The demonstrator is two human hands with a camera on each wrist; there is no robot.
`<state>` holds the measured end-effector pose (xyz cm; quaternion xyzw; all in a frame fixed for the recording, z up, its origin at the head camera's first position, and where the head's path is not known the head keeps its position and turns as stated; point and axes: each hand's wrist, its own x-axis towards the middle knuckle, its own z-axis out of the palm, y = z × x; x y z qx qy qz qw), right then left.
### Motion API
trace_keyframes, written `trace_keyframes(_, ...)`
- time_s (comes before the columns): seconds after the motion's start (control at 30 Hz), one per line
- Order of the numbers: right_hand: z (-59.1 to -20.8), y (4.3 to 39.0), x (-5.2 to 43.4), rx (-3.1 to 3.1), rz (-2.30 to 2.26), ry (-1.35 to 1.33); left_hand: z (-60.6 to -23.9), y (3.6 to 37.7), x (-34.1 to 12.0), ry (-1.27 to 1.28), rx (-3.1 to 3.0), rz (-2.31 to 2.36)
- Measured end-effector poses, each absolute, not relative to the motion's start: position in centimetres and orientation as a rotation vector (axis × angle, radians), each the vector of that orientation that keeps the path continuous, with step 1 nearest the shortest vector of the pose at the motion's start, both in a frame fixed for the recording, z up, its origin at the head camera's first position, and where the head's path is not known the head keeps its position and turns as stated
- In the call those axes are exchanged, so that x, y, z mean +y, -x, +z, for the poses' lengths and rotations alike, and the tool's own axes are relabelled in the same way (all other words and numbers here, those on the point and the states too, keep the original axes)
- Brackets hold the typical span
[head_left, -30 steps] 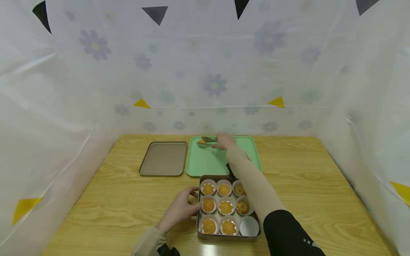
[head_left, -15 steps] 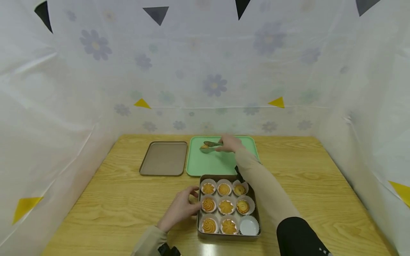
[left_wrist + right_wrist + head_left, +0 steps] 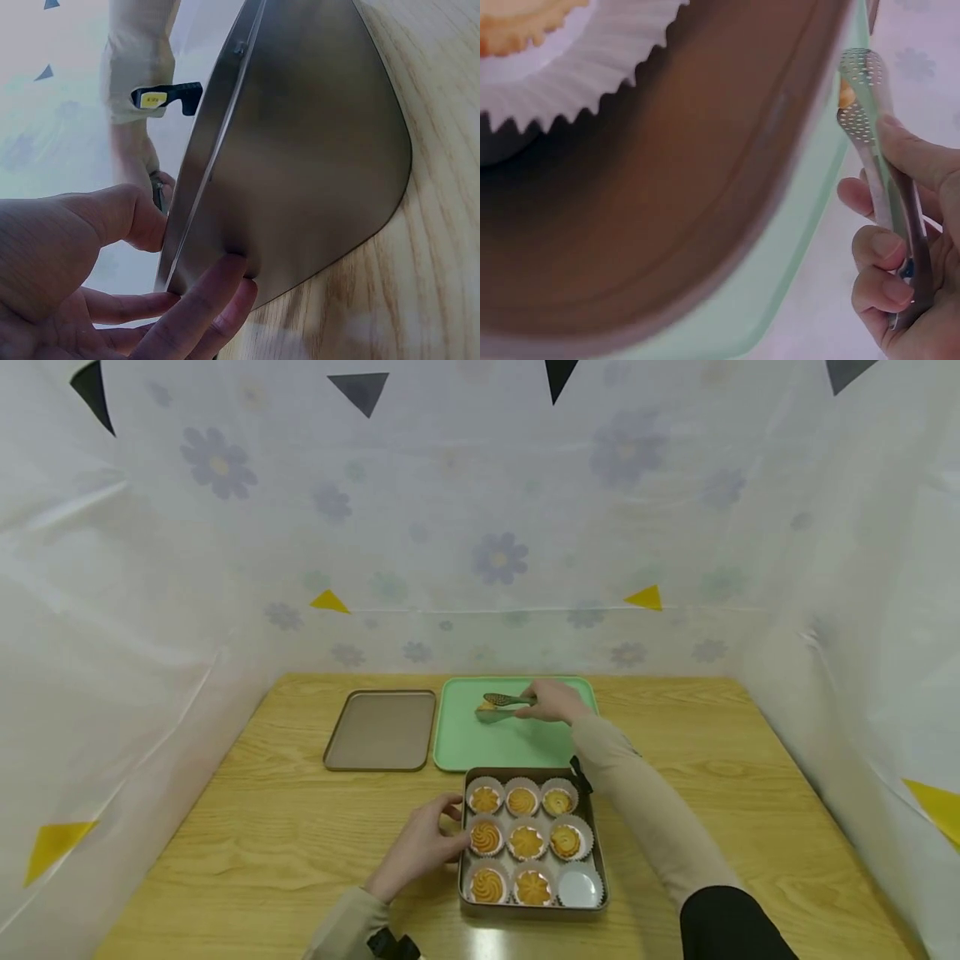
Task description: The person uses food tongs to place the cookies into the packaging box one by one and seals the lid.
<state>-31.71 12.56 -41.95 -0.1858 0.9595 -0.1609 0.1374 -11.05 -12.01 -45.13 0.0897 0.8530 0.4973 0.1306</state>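
On the wooden surface (image 3: 712, 777) sits one square metal tin (image 3: 532, 906) with nine white paper cups. Eight cups hold a swirly cookie each, and one cup (image 3: 581, 887) at the near right corner has none. One more cookie (image 3: 486, 704) is up on the green tray (image 3: 510, 745), caught between the tips of the metal tongs (image 3: 504, 707).

Two hands are at work. The right hand (image 3: 555, 702) reaches over the green tray, and its grip is wrapped around the tongs, squeezing them on the cookie. The left hand (image 3: 420, 847) rests on the left side of the tin, with curled fingers touching its wall.

One flat brown tray (image 3: 381, 742) lies just beside the green tray, to its left. A white sheet with pale flowers and small yellow and black triangles stands all around the surface. The right sleeve crosses above the far right corner of the tin.

From the left wrist view, the fingers (image 3: 202, 300) press the shiny outer wall of the tin (image 3: 300, 150), which the head view cannot show. From the right wrist view, the tongs (image 3: 877, 165) show little holes in their spoon tips, and the brown tin wall (image 3: 705, 187) fills most of the picture, hiding most of the green tray (image 3: 795, 247).
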Motion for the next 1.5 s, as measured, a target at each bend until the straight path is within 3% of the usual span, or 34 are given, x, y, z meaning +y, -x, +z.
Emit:
trace_keyframes(0.67,-41.1,30.0,15.5,2.721,-0.418,0.684,-45.1,11.0,-12.4,-0.261,2.525,1.418)
trace_keyframes(1.1,-41.0,28.9,17.7,2.666,-0.664,0.736,-45.1,11.1,-12.2,-0.284,2.54,1.399)
trace_keyframes(1.5,-38.9,25.3,22.6,2.568,-0.84,0.887,-45.2,11.2,-12.3,-0.281,2.56,1.362)
